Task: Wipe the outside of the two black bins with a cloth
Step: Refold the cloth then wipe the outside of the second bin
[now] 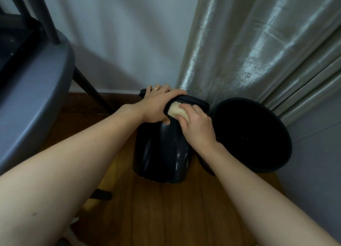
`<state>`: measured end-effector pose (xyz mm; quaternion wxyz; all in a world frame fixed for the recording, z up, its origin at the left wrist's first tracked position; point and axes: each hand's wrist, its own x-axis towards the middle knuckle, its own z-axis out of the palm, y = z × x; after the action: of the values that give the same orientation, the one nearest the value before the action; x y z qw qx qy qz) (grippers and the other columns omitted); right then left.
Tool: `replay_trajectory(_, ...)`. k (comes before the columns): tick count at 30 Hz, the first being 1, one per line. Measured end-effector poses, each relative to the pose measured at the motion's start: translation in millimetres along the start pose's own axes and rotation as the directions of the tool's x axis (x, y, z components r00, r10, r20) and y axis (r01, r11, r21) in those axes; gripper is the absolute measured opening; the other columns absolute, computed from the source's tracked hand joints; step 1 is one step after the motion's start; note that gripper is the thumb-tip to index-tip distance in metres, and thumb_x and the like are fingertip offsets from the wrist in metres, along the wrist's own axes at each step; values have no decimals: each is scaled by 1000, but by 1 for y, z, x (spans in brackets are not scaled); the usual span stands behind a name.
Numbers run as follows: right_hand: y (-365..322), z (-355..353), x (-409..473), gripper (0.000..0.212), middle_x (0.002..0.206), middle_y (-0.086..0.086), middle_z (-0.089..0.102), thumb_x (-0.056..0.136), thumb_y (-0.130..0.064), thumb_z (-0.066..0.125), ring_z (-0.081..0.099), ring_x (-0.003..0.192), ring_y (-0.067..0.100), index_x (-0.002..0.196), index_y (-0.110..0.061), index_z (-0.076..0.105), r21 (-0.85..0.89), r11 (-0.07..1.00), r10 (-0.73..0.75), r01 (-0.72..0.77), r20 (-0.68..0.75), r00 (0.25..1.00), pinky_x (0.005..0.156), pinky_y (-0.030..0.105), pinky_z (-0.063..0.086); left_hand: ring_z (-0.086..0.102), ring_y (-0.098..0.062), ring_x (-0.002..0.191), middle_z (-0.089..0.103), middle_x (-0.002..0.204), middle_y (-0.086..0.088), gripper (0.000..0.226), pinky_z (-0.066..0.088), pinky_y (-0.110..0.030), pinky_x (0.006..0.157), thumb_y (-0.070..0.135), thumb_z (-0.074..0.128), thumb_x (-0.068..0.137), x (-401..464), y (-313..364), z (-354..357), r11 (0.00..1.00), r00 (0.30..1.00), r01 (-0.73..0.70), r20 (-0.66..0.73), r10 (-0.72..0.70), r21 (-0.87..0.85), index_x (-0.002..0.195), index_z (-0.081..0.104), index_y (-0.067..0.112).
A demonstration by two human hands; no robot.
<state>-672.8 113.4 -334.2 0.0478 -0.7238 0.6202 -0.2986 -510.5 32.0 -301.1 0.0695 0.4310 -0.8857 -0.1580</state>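
Note:
Two black bins stand on the wooden floor. The left bin [162,153] is tilted toward me, its side facing up, with pale streaks along its right flank. My left hand [156,105] grips its rim, thumb curled under on the near side. My right hand [195,124] holds a cream cloth [175,110] and presses it against the bin's side just under the rim. The right bin [252,135] stands beside it, touching or nearly so, its dark open mouth facing me.
A grey chair seat [36,90] with dark legs is at the left. A shiny grey curtain [258,46] hangs behind the bins on the right, and a pale wall [120,42] is behind. Wooden floor [166,208] stretches in front of me.

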Motion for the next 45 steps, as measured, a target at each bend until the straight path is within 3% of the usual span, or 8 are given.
replay_trajectory(6, 9, -11, 8, 34, 100, 10, 62, 87, -23, 67, 63, 85, 38, 121, -17, 65, -34, 996, -80, 81, 31, 996, 69, 49, 55, 34, -26, 115, 41, 121, 0, 105, 20, -45, 108, 31, 87, 62, 1, -1, 1, 1000, 1000, -4, 0, 4, 5, 146, 26, 43)
replay_trajectory(14, 24, -17, 8, 33, 107, 8, 62, 92, -26, 64, 62, 93, 34, 124, -17, 62, -33, 999, -5, 6, 37, 999, 77, 45, 52, 32, -26, 119, 40, 125, -2, 105, 18, -43, 109, 31, 86, 64, 2, -3, -2, 1000, 1000, 8, 16, -8, -8, 147, 23, 43)
replay_trajectory(21, 28, -10, -32, 32, 95, 5, 57, 91, -33, 59, 62, 74, 30, 120, -21, 61, 50, 983, -182, 176, 185, 966, 59, 47, 55, 34, -27, 119, 41, 122, -3, 105, 18, -44, 108, 33, 87, 63, 3, -5, 0, 1000, 1000, 0, 6, 0, 11, 148, 25, 42)
replay_trajectory(28, 19, -13, 8, 34, 108, 4, 62, 90, -25, 66, 61, 98, 29, 124, -22, 64, 31, 998, 50, -51, 54, 997, 84, 42, 50, 34, -28, 120, 41, 123, -3, 107, 18, -44, 110, 34, 87, 62, 2, -6, 1, 1000, 1000, 15, -2, -15, 13, 148, 24, 43)
replay_trajectory(36, 26, -3, -59, 32, 95, 4, 58, 88, -23, 65, 63, 75, 27, 119, -19, 63, 128, 981, -172, 145, 239, 956, 61, 44, 56, 35, -29, 119, 42, 122, -5, 105, 19, -44, 108, 33, 88, 61, 3, -9, 1, 1000, 1000, 9, -12, -9, 6, 147, 28, 42)
replay_trajectory(38, 27, -2, -49, 33, 96, 4, 58, 88, -21, 67, 63, 77, 29, 120, -20, 63, 85, 986, -159, 144, 199, 967, 64, 45, 56, 35, -29, 119, 42, 122, -4, 105, 19, -44, 107, 32, 88, 61, 2, -10, 0, 1000, 1000, 11, -12, -11, -4, 147, 28, 42)
replay_trajectory(42, 23, -4, -25, 35, 103, 2, 58, 92, -26, 66, 62, 87, 28, 126, -22, 62, 27, 1000, 13, -15, 74, 997, 74, 42, 53, 34, -28, 120, 42, 123, -5, 104, 18, -42, 107, 31, 87, 62, 2, -7, 0, 1000, 1000, 4, -8, -4, -17, 147, 28, 41)
replay_trajectory(45, 20, -1, -41, 34, 100, 4, 58, 90, -24, 68, 62, 83, 29, 123, -19, 63, 70, 997, -54, 46, 107, 993, 70, 44, 55, 35, -29, 117, 42, 118, -4, 104, 20, -43, 108, 30, 88, 62, 1, -10, -1, 1000, 1000, 2, -10, -3, -29, 147, 29, 40)
